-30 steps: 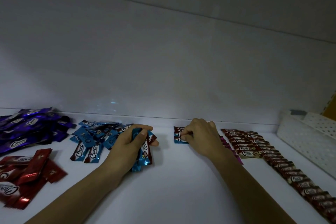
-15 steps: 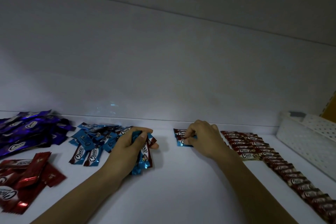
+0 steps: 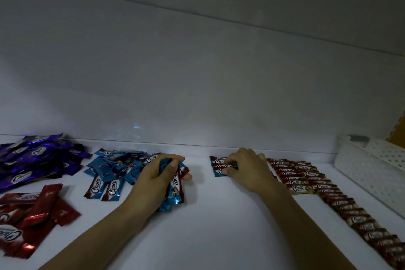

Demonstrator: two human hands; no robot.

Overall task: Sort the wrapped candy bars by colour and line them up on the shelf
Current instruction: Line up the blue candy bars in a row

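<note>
Risk: left hand (image 3: pixel 156 178) fists thick bundle of blue bars (image 3: pixel 173 192), ends fanning below grip; slick wrappers may slide out. Right hand (image 3: pixel 247 171) pinches one blue bar (image 3: pixel 220 172) onto short blue row (image 3: pixel 218 162) under fingertips; sideways nudge skews it. Brown row (image 3: pixel 293 174) just right of wrist; brush scatters it.

Noted: the purple wrappers (image 3: pixel 32 160), blue wrappers (image 3: pixel 114 166) and red wrappers (image 3: pixel 39 210) are glossy, crinkled, foil-like film. The shelf (image 3: pixel 219 226) is smooth, white and matt. The back panel (image 3: pixel 197 94) is smooth with a faint sheen. The basket (image 3: pixel 372 166) is white, perforated, matt plastic.
</note>
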